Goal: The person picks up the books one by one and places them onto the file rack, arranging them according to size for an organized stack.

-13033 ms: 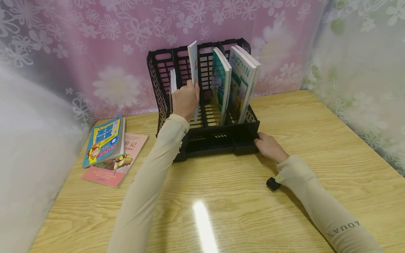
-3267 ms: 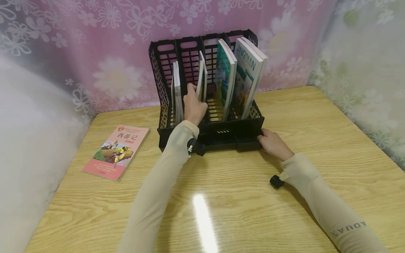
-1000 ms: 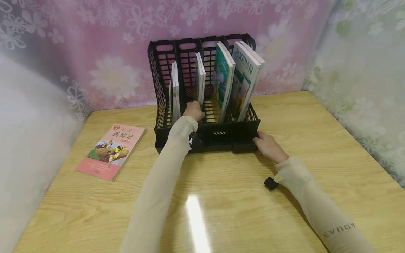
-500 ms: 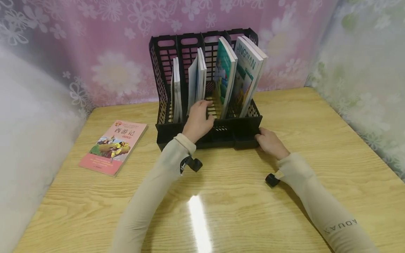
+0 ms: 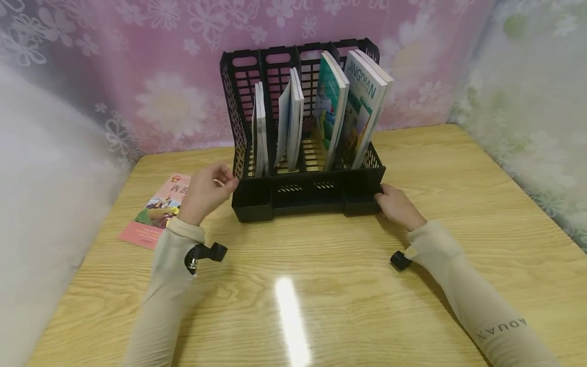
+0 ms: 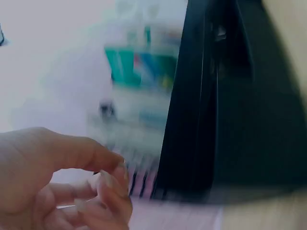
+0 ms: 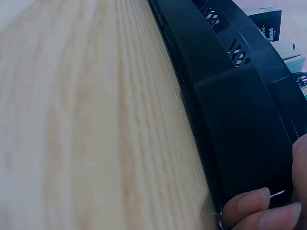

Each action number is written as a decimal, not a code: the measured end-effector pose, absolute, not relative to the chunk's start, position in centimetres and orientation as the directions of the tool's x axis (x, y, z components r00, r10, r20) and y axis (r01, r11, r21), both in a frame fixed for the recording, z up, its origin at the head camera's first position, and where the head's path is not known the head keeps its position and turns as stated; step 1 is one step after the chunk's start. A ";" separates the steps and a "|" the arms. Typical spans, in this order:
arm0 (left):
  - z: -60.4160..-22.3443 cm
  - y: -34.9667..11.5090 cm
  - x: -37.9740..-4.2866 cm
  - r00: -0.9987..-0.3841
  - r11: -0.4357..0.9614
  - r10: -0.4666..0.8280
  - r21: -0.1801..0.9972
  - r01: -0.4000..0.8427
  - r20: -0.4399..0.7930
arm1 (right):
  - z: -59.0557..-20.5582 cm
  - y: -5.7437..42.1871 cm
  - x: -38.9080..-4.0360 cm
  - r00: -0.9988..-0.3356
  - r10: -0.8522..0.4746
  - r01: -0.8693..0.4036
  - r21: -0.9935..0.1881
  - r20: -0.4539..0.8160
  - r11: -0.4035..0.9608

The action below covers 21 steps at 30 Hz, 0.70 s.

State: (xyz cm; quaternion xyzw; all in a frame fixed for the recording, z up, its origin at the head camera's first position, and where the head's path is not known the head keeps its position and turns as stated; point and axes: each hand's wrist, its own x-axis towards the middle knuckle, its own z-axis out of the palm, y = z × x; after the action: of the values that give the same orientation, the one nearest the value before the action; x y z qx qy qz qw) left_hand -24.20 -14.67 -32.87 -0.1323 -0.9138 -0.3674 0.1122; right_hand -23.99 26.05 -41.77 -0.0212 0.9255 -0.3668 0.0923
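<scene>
A black plastic book rack [image 5: 307,201] with upright dividers stands at the back of the table. My right hand [image 5: 398,206] grips its front right corner; in the right wrist view the fingertips [image 7: 254,201] curl at that corner. My left hand [image 5: 208,191] is off the rack's front left corner, fingers loosely bent, thumb near the forefinger, holding nothing. It overlaps a pink paperback book [image 5: 142,233] lying flat on the table, hiding its right part. Thin books [image 5: 262,132] stand in the leftmost slot, and several more [image 5: 295,122] lean in the second.
Further right in the rack stand a green-covered book [image 5: 327,109] and a thick white book [image 5: 364,81] marked JINGDIAN. The wooden table [image 5: 321,295] meets a flowered pink curtain [image 5: 183,66] behind. Small black wrist cameras hang under both forearms.
The blue book that lay on the pink one is gone from the table, and the second slot holds more books. My left hand has left that slot, moving left and down. The right hand stays put.
</scene>
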 end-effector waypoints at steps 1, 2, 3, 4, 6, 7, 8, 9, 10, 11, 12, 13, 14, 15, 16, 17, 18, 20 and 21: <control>-32.6 -15.8 -24.3 -0.955 0.724 0.179 0.626 0.292 0.238 | -41.8 26.1 -24.0 -0.981 -0.111 0.027 -0.685 -0.156 0.728; -32.4 -16.8 -24.3 -0.965 0.750 0.185 0.608 0.261 0.186 | -41.8 26.0 -23.9 -0.981 -0.114 0.025 -0.686 -0.156 0.727; -32.3 -17.6 -24.3 -0.972 0.769 0.182 0.594 0.235 0.148 | -41.7 26.0 -23.9 -0.982 -0.113 0.024 -0.685 -0.154 0.728; -32.2 -18.3 -24.3 -0.978 0.789 0.172 0.579 0.207 0.116 | -41.7 26.0 -23.9 -0.982 -0.112 0.022 -0.683 -0.151 0.730; -32.2 -19.2 -24.3 -0.985 0.811 0.164 0.560 0.170 0.062 | -41.7 26.0 -23.9 -0.983 -0.108 0.019 -0.674 -0.146 0.738; -32.3 -19.4 -24.4 -0.987 0.820 0.155 0.551 0.154 0.046 | -41.6 26.1 -23.9 -0.984 -0.105 0.019 -0.670 -0.145 0.742; -32.4 -19.6 -24.5 -0.989 0.829 0.145 0.541 0.141 0.037 | -41.6 26.1 -23.9 -0.985 -0.102 0.019 -0.665 -0.142 0.747; -32.5 -19.8 -24.6 -0.990 0.835 0.136 0.535 0.130 0.028 | -41.6 26.1 -23.9 -0.985 -0.099 0.018 -0.661 -0.140 0.751; -32.7 -20.0 -24.8 -0.991 0.843 0.130 0.525 0.120 0.018 | -41.6 26.2 -23.9 -0.986 -0.099 0.016 -0.659 -0.137 0.752; -32.9 -20.1 -24.9 -0.992 0.851 0.126 0.513 0.107 -0.002 | -41.6 26.2 -23.9 -0.986 -0.098 0.016 -0.656 -0.136 0.755; -33.1 -20.3 -25.0 -0.993 0.866 0.116 0.493 0.089 -0.024 | -41.6 26.2 -23.9 -0.986 -0.098 0.014 -0.655 -0.134 0.756; -33.3 -20.4 -25.1 -0.993 0.882 0.106 0.466 0.070 -0.050 | -41.6 26.1 -23.9 -0.986 -0.097 0.014 -0.657 -0.132 0.754; -33.6 -20.5 -25.3 -0.991 0.895 0.101 0.442 0.054 -0.084 | -41.6 26.1 -23.9 -0.987 -0.097 0.014 -0.658 -0.131 0.753; -33.8 -20.6 -25.5 -0.989 0.909 0.082 0.417 0.022 -0.127 | -41.6 26.1 -23.9 -0.987 -0.096 0.014 -0.661 -0.129 0.750; -34.1 -20.7 -25.6 -0.984 0.920 0.054 0.390 -0.018 -0.171 | -41.7 26.1 -23.9 -0.987 -0.095 0.014 -0.663 -0.128 0.748; -34.4 -20.8 -25.8 -0.976 0.929 0.019 0.366 -0.063 -0.216 | -41.7 26.1 -23.9 -0.988 -0.095 0.013 -0.664 -0.126 0.748; -34.7 -20.9 -26.0 -0.968 0.934 -0.012 0.343 -0.101 -0.252 | -41.7 26.1 -23.9 -0.988 -0.096 0.011 -0.664 -0.124 0.748; -35.3 -21.3 -26.3 -0.948 0.936 -0.060 0.312 -0.163 -0.314 | -41.7 26.1 -23.9 -0.988 -0.096 0.009 -0.662 -0.121 0.749; -35.6 -21.4 -26.5 -0.937 0.935 -0.082 0.298 -0.190 -0.340 | -41.7 26.1 -23.9 -0.988 -0.097 0.006 -0.661 -0.120 0.751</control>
State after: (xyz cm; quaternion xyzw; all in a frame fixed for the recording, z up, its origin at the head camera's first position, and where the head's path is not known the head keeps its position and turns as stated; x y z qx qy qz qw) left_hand -26.51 -21.44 -35.60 0.0702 -0.9701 -0.1655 -0.1631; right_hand -23.91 26.12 -41.74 -0.0244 0.9327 -0.3523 0.0734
